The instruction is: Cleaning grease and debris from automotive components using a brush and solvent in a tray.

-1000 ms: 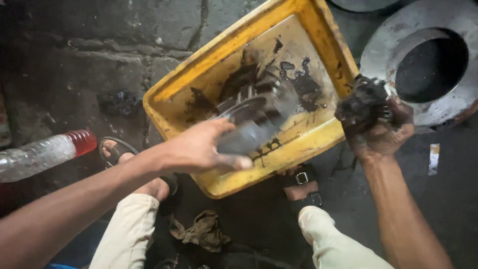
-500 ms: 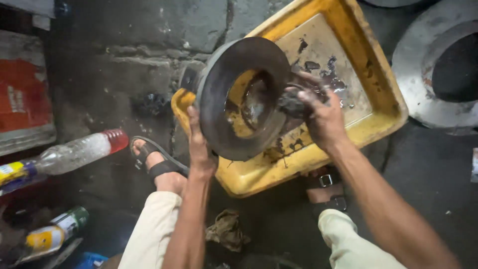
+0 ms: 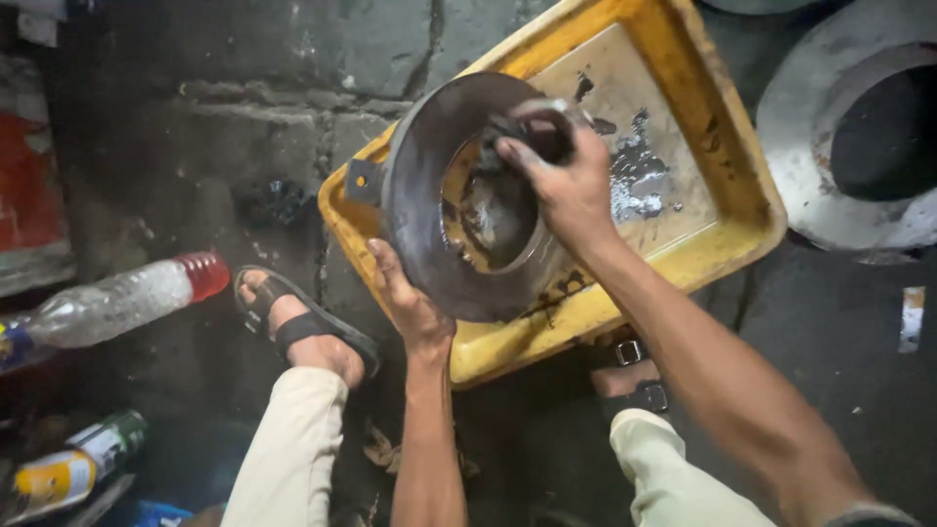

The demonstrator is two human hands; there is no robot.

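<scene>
Your left hand (image 3: 410,303) is gripping the disc (image 3: 429,205) by its lower rim, over the yellow tray (image 3: 722,146). Your right hand (image 3: 561,181) is closed on a dirty rag (image 3: 532,132), pressing inside the disc's hub.

One metal disc (image 3: 429,195), one yellow tray (image 3: 722,146), two bottles (image 3: 117,303) (image 3: 68,473), two sandals (image 3: 312,327) (image 3: 634,376).
</scene>
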